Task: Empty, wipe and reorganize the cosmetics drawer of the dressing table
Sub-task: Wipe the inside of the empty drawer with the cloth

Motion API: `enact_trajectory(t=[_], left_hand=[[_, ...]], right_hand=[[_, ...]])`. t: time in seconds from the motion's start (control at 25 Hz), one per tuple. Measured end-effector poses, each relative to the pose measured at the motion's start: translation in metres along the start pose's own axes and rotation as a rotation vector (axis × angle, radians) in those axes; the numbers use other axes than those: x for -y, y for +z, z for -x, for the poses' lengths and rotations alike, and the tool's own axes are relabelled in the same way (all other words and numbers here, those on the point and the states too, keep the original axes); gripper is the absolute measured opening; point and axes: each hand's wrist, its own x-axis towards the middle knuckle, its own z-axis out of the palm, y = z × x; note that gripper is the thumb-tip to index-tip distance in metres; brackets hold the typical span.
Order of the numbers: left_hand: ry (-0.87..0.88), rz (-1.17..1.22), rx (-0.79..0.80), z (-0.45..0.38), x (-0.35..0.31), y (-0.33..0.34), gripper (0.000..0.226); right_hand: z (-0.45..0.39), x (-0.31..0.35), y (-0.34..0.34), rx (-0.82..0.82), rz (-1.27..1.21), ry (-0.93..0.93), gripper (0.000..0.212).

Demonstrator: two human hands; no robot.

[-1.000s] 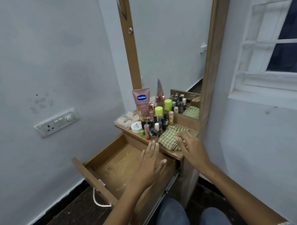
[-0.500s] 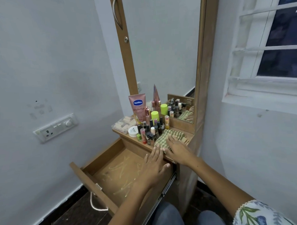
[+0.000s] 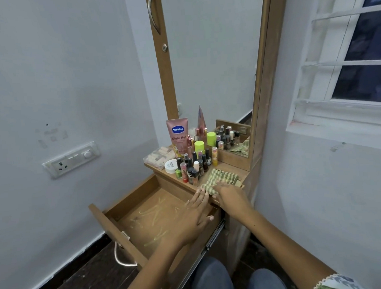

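Your right hand (image 3: 230,196) has slid back toward you along the checked cloth (image 3: 222,179) since a moment ago, and now its fingers curl into the cloth's near edge, gripping it. Your left hand (image 3: 194,218) stays flat and open over the drawer (image 3: 144,216), fingertips by the tabletop (image 3: 229,165) edge. The emptying looks done: the drawer holds nothing, and its wooden floor shows pale streaks. Wiping and putting back are still left. All the little bottles (image 3: 192,166) stand on the tabletop, at about 10 o'clock from the cloth.
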Motion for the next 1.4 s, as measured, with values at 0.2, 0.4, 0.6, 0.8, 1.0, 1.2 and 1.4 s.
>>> enact_trajectory(t=[0.2, 0.4, 0.6, 0.8, 1.0, 1.2, 1.4], left_hand=[[0.123, -0.012, -0.089, 0.039, 0.016, -0.027, 0.066], [0.03, -0.198, -0.1, 0.089, 0.064, -0.056, 0.076], [-0.409, -0.179, 0.06, 0.127, 0.132, -0.062, 0.128], [-0.53, -0.133, 0.24, 0.133, 0.156, -0.054, 0.079], [-0.522, -0.02, 0.138, 0.138, 0.163, -0.041, 0.112], [-0.551, 0.011, -0.013, 0.143, 0.161, -0.022, 0.123], [-0.543, -0.012, -0.025, 0.142, 0.16, -0.025, 0.096]], right_hand=[[0.02, 0.015, -0.008, -0.071, -0.2, -0.057, 0.019], [-0.006, 0.074, -0.005, 0.059, -0.528, -0.177, 0.02], [-0.062, 0.13, 0.027, 0.127, -0.708, -0.174, 0.024], [-0.08, 0.147, 0.088, 0.403, -0.348, -0.493, 0.032], [-0.074, 0.136, 0.131, 0.54, -0.264, -0.397, 0.047], [-0.054, 0.175, 0.162, 0.588, -0.153, -0.524, 0.055], [-0.085, 0.181, 0.176, 0.448, -0.046, -0.59, 0.059]])
